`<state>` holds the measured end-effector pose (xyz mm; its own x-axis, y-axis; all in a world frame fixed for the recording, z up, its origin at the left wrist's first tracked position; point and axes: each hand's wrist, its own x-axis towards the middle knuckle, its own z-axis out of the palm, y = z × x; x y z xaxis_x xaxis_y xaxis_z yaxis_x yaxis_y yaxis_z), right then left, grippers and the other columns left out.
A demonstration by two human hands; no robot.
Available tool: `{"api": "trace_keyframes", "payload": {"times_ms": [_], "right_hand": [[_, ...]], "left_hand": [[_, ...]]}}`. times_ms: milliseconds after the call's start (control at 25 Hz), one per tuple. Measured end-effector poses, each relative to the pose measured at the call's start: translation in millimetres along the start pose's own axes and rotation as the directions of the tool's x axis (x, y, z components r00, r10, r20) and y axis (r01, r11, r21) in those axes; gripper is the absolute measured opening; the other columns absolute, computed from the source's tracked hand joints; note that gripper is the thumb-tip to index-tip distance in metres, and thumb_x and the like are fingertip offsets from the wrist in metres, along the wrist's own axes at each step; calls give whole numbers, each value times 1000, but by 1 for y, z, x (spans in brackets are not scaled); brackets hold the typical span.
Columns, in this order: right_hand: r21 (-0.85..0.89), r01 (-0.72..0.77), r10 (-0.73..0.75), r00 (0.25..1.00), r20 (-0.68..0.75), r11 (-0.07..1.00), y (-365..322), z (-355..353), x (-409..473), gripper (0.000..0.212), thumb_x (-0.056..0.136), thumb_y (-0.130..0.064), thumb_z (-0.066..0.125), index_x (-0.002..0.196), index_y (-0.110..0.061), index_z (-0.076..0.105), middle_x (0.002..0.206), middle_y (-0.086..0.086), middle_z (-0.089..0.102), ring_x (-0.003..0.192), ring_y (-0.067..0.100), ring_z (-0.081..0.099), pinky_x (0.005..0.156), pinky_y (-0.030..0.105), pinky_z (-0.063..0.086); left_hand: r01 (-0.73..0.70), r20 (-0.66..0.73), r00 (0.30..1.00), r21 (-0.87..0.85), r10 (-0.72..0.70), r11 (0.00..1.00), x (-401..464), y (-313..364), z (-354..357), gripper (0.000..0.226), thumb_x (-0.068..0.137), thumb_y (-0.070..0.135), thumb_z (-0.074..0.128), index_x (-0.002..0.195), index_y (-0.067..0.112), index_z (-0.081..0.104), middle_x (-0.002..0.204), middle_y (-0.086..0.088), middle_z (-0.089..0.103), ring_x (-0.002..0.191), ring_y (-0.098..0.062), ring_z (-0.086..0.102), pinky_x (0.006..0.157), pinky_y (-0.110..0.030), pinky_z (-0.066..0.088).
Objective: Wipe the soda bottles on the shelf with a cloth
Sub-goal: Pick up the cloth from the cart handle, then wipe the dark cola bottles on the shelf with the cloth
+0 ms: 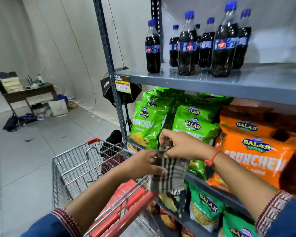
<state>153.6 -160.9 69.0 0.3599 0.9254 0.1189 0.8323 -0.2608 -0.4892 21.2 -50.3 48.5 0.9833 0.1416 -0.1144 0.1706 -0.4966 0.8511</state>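
Several dark soda bottles (pixel 186 47) with blue caps and blue labels stand upright on the grey upper shelf (pixel 212 84). Well below them, in front of the snack shelf, both hands hold a striped black-and-white cloth (pixel 171 170) that hangs down. My left hand (pixel 143 163) grips the cloth's left top edge. My right hand (pixel 179 144) pinches its top from above; a red thread circles that wrist. Neither hand touches a bottle.
A wire shopping cart (pixel 79 168) with red handle stands at lower left, against the shelf post (pixel 109 65). Green and orange snack bags (pixel 246 147) fill the lower shelves. A cluttered table (pixel 29 93) and a light stand (pixel 125 100) sit behind on the tiled floor.
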Motion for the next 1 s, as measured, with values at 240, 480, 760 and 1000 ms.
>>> {"api": "trace_keyframes", "payload": {"times_ms": [240,480,760,1000], "right_hand": [[554,50,48,986,-162,831,13,-64,-23,35,79,-26,69,108,-38,53,93,-1,67,77,2,60,71,19,43],[976,172,-6,985,-174,-134,12,-27,-35,93,68,-48,73,139,-7,30,142,24,38,133,36,34,113,53,21],[836,250,592,610,-527,488,-48,-46,10,11,74,-30,68,83,-26,63,71,-21,74,65,-9,65,52,9,50],[308,203,308,33,-951,929,-78,-99,48,55,85,-13,57,133,-29,35,110,-17,63,89,-7,59,84,4,40]], "left_hand": [[-129,13,989,-400,146,907,31,49,-17,20,82,4,52,71,17,63,57,8,66,51,-3,59,48,-17,45],[-200,-92,977,-713,194,672,65,82,-42,15,82,2,49,83,8,62,60,-3,68,51,-12,63,46,-23,51],[-439,-227,891,-204,394,875,102,106,-99,9,79,21,61,88,20,64,86,0,69,73,-11,61,71,-27,50],[-693,-389,660,16,643,720,167,197,-184,51,83,31,56,128,12,46,129,-5,57,105,-11,54,87,-22,41]]}}
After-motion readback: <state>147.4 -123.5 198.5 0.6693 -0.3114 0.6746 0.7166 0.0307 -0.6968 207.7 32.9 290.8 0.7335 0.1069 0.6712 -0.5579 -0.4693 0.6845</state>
